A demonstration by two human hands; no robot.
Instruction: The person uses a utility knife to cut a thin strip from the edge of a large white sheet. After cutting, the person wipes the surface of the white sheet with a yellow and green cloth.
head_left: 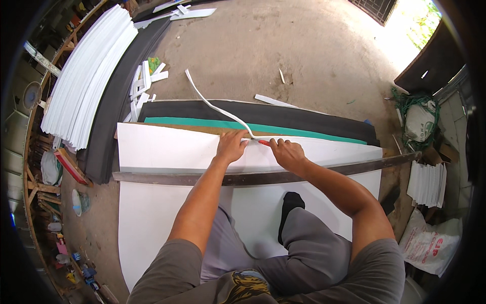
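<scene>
A large white sheet (pixel 152 213) lies under me, and I sit on it with one black-socked foot resting on it. My left hand (pixel 232 147) is closed at the sheet's far edge, fingers over the edge. Just right of it, my right hand (pixel 288 154) grips a red-handled cutter knife (pixel 264 143), its tip at the same edge. From between my hands a thin white strip (pixel 217 109) curls up and away to the far left. A long dark metal straightedge (pixel 243 178) lies across the sheet beneath my forearms.
Beyond the edge lie a teal sheet (pixel 253 127) and black sheets (pixel 304 115). At left stand a stack of white strips (pixel 93 71), black sheets (pixel 114 114) and white offcuts (pixel 144 83). At right are a sack with green netting (pixel 420 124), white pieces (pixel 427 183) and another sack (pixel 430 243).
</scene>
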